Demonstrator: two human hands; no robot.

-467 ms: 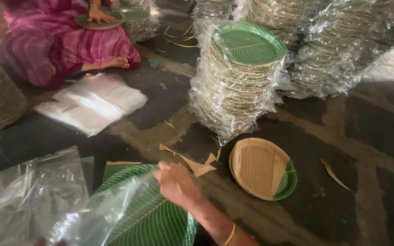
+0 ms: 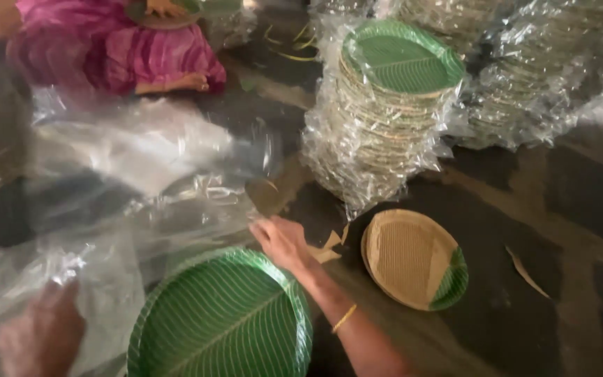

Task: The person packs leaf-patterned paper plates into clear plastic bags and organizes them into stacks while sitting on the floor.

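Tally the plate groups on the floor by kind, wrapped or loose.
Film-wrapped stacks of green leaf-print paper plates: 2 clear, more blurred behind
Loose green leaf-print plate stack by the right hand: 1
Upturned tan plate pile: 1
Total: 4

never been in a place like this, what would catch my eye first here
The round green leaf-patterned plate stack at bottom centre stands out, with the right hand at its upper rim and the left hand behind a clear plastic bag spread across the left. Beyond stands a tall plastic-wrapped stack of green plates, and an upturned tan plate lies on the dark floor.
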